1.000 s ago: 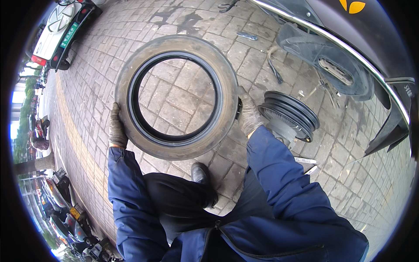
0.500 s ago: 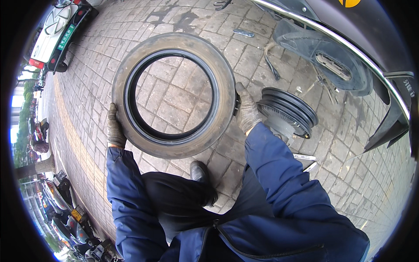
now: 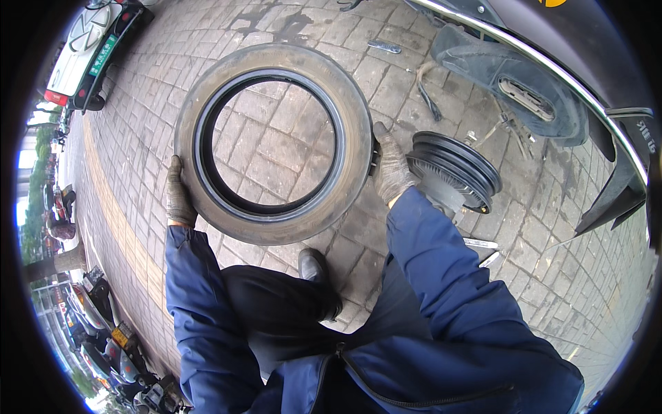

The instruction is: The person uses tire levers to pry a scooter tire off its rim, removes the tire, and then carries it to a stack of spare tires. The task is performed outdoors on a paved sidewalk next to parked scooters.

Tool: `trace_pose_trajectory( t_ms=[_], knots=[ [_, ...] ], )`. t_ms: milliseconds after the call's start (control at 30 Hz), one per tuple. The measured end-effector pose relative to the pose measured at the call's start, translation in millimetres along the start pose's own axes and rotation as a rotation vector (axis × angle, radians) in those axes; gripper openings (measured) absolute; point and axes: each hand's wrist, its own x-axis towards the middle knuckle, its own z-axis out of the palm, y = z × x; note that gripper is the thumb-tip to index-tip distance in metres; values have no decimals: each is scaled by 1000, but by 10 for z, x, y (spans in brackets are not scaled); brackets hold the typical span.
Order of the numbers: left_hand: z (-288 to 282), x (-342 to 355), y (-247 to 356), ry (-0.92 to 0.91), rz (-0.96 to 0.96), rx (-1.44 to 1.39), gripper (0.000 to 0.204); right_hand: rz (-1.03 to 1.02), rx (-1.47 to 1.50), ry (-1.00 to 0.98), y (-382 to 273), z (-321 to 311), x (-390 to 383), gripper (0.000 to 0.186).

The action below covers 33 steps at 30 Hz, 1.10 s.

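Observation:
A worn, dusty scooter tire (image 3: 272,224) is held up in front of me above the paving, its open centre showing the bricks below. My gloved left hand (image 3: 178,193) grips its left side, thumb along the sidewall. On the opposite side my gloved right hand (image 3: 392,165) clasps the tread; most of its fingers are hidden behind the rubber. Right of that hand, a black wheel rim (image 3: 458,169) rests on the ground, apart from the tire.
A dark scooter (image 3: 538,76) stands at the upper right. Tire levers lie about: a metal one (image 3: 384,47) beyond the tire, others (image 3: 480,243) near my right sleeve. Parked at the left are a white vehicle (image 3: 86,48) and several scooters (image 3: 103,338). My shoe (image 3: 314,265) is below the tire.
Both hands still hold the tire, which has shifted slightly upward in the picture. Ground objects also sit a little higher in view. The grip looks the same.

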Motion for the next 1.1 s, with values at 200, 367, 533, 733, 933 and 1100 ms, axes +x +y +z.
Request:
trace_pose_trajectory(
  t_ms=[200,367,533,733,933,1100],
  knots=[
    [19,-30,23,39,-9,42,60,30,-81,55,8,-18,31,72],
    [8,-6,9,24,-35,-3,58,3,-5,-14,24,-9,25,75],
    [15,-20,10,40,-12,19,57,-26,41,-29,36,21,25,65],
    [33,-44,38,31,-41,7,58,10,38,-35,38,15,61,64],
    [49,-50,37,14,-24,8,58,-3,59,-20,9,70,16,57],
    [60,-59,32,48,-12,40,60,-34,86,17,-46,136,-74,51]
  ],
)
